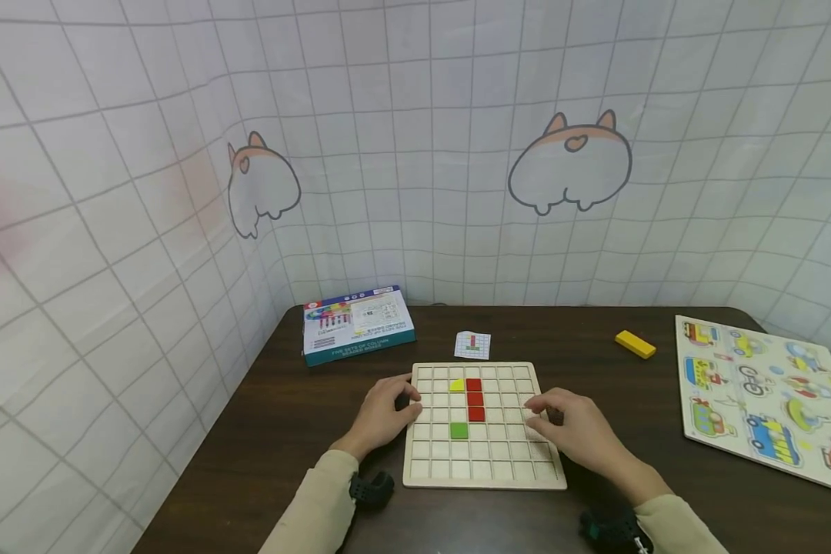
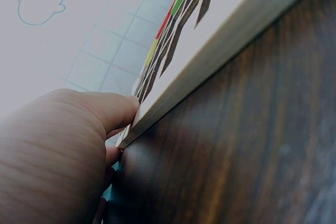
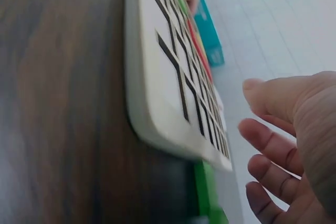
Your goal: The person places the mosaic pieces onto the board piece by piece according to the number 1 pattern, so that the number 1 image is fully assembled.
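A pale wooden grid board (image 1: 485, 471) lies flat on the dark table. Three red squares (image 1: 475, 399) form a column on it, a yellow piece (image 1: 456, 385) sits beside the top one, and a green square (image 1: 459, 431) lies lower left. My left hand (image 1: 381, 415) grips the board's left edge; in the left wrist view the thumb (image 2: 123, 109) touches the rim and fingertips are against the side, partly hidden. Over the right edge hovers my right hand (image 1: 578, 431), fingers loosely bent and apart, holding nothing; the right wrist view shows its fingers (image 3: 270, 142) clear of the board.
Behind the board lies a small printed pattern card (image 1: 472, 345). A boxed set (image 1: 356, 326) is at the back left. To the right are a yellow block (image 1: 635, 344) and a large picture puzzle board (image 1: 769, 400). A gridded curtain (image 1: 415, 154) surrounds the table (image 1: 291, 385).
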The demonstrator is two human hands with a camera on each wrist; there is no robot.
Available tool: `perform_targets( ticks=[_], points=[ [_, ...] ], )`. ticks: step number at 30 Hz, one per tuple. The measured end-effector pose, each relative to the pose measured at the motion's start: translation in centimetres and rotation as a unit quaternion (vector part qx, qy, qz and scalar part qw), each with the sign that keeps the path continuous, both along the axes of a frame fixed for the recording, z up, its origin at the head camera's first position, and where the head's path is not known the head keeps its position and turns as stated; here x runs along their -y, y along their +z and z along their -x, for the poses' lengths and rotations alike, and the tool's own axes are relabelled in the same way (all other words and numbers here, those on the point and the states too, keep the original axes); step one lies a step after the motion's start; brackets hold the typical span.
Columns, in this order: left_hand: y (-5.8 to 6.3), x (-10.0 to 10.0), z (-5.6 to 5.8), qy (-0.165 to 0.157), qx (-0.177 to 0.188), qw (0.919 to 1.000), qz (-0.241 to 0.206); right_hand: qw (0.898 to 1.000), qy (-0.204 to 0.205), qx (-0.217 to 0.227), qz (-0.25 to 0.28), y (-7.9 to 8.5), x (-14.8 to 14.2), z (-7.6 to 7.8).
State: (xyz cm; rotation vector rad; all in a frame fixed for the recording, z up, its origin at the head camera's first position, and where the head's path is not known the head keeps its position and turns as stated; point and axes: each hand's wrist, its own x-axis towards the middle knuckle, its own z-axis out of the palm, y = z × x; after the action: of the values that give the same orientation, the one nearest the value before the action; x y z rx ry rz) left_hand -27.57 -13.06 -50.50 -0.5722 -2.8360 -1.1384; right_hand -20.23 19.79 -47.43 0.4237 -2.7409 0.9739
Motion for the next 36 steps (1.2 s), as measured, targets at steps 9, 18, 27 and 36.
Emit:
perform_targets(
  ticks=[9,18,27,36],
  points=[
    [0.0,0.0,-0.1,-0.003,-0.005,1.0000,0.000,0.999,-0.033,-0.007,0.009,-1.0,-2.7,0.0],
    [0.0,0.0,0.0,-0.002,-0.002,1.0000,0.002,0.999,-0.024,0.032,-0.007,-1.0,-4.4,-0.2],
    [-0.1,0.0,0.2,-0.001,-0.003,1.0000,0.004,0.993,0.051,0.105,-0.016,-0.2,-5.8,-0.3],
    [-0.1,0.0,0.2,0.004,-0.001,1.0000,0.006,0.990,0.087,0.111,-0.028,-0.2,-6.3,-0.2]
  ],
)
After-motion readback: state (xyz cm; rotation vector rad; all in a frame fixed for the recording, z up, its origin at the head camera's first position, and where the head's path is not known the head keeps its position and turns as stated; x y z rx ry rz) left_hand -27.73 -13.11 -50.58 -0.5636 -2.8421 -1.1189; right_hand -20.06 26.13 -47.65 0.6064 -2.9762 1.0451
